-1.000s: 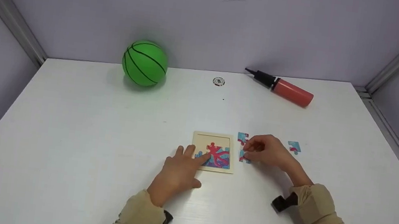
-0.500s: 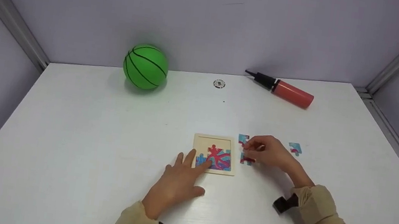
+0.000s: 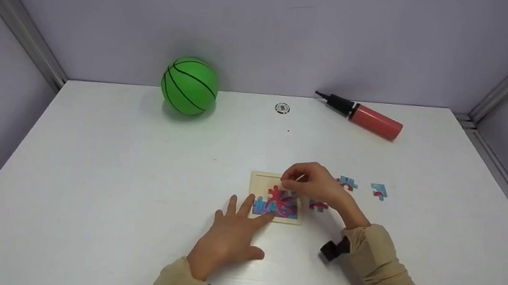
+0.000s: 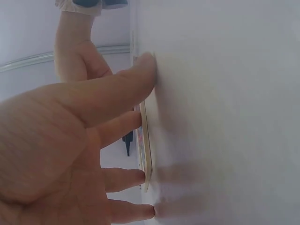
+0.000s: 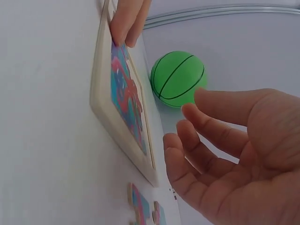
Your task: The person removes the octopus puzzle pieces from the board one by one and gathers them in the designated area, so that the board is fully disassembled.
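The left hand has its fingers spread and straight, two fingertips on the tray. The right hand is over the tray's upper right, thumb and forefinger close together; whether they pinch anything cannot be told. Octopus pieces fill the tray's lower part. Just right of it lies a loose piece; beyond are a second piece and a third piece. Farther off: chip, green ball, pump.

puzzle — red, blue, purple | ball — green, black lines | pump: red, black
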`<move>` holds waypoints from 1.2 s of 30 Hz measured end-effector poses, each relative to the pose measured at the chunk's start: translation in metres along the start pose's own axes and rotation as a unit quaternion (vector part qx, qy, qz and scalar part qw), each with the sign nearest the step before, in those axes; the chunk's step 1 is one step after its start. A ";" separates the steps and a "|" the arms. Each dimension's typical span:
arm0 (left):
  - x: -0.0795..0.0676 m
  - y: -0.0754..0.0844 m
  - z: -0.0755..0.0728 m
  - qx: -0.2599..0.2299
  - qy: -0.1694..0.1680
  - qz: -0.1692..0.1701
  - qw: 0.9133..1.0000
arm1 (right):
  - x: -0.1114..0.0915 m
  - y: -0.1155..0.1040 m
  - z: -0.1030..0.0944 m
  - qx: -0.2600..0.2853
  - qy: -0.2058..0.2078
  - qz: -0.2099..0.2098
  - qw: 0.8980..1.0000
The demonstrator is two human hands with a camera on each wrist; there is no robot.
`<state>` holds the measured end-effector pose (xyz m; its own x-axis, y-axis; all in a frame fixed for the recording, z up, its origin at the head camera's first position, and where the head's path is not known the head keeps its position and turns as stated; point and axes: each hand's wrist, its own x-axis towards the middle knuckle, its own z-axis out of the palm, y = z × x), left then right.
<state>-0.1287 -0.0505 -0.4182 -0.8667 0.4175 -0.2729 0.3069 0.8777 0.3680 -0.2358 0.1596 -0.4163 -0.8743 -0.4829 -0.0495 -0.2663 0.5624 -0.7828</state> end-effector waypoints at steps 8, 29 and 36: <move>0.002 -0.001 -0.003 -0.001 -0.010 0.002 1.000 | 0.015 -0.004 0.011 -0.017 0.000 0.025 1.000; 0.003 -0.001 -0.001 0.025 0.007 0.001 1.000 | 0.017 -0.002 0.016 -0.047 -0.017 0.057 0.997; 0.002 -0.001 -0.001 0.016 0.005 -0.004 1.000 | 0.019 -0.002 0.017 -0.047 -0.015 0.064 0.997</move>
<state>-0.1309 -0.0508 -0.4180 -0.8733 0.4080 -0.2664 0.3122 0.8883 0.3370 -0.2447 0.1379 -0.4258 -0.8918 -0.4215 -0.1643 -0.1916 0.6809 -0.7069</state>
